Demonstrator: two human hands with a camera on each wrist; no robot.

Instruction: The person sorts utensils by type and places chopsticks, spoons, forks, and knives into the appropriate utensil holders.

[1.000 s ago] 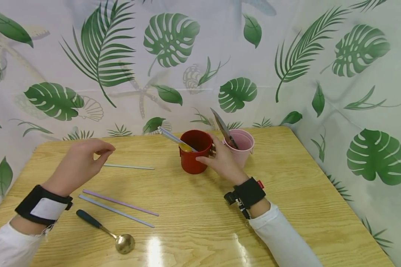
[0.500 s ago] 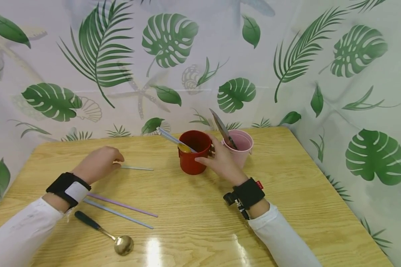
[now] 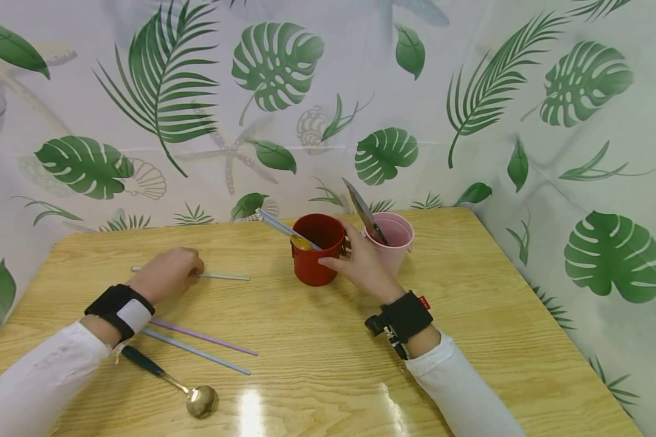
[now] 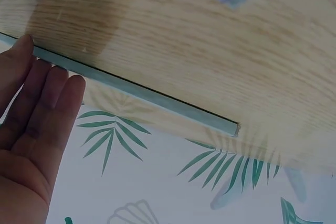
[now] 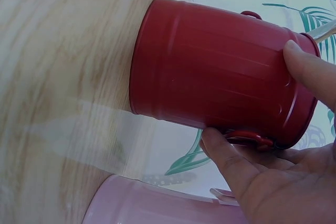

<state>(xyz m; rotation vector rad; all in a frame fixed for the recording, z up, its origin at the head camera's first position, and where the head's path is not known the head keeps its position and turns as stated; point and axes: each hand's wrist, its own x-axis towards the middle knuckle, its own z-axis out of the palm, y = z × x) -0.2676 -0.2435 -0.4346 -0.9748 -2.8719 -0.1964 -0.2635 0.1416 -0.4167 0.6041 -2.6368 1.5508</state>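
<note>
At the left, my left hand pinches a pale green chopstick near its middle, thumb on one side and fingertips on the other in the left wrist view. The chopstick lies along or close over the table. My right hand holds a small red bucket by its right side, thumb on the front near the rim, fingers by the side handle. Light blue chopsticks lean out of the bucket's left side, beside a yellow rounded object at the rim.
A pink bucket with a knife in it, blade up, stands right behind my right hand. Nearer to me lie a purple chopstick, a blue chopstick and a gold ladle with a dark handle. A leaf-patterned cloth hangs behind the table.
My left hand has moved right and down from above the table onto the pale green chopstick and now pinches it. The right hand stays on the red bucket.
</note>
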